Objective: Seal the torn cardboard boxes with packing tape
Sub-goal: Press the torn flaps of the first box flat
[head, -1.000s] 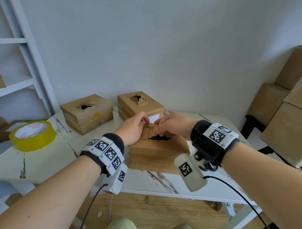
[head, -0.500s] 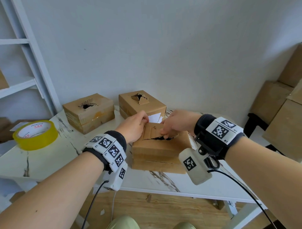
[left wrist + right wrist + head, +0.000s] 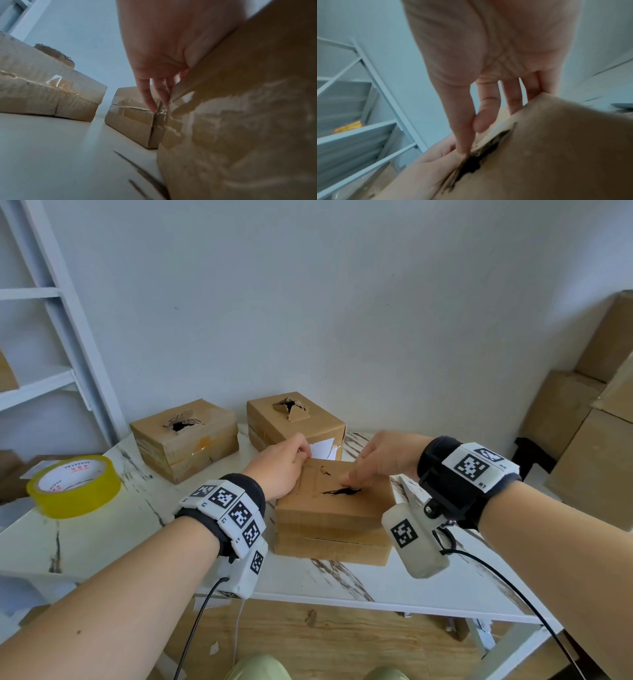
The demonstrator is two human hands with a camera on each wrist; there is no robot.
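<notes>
The near box (image 3: 334,508) sits at the counter's (image 3: 394,587) front edge with a dark tear (image 3: 340,491) in its top; the left hand (image 3: 281,465) rests on its far left corner, and the right hand (image 3: 383,460) pinches thumb to forefinger just above the tear. The right wrist view shows something thin in that pinch, though I cannot tell what. Only from overhead do you see the tape roll (image 3: 73,486) far left and two torn boxes (image 3: 185,440) behind.

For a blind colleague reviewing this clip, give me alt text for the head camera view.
Both hands work on the nearest brown cardboard box: the right hand touches beside its dark tear, the left hand rests at its far-left edge. Two more torn boxes and a yellow tape roll sit on the white marble-patterned table.
</notes>
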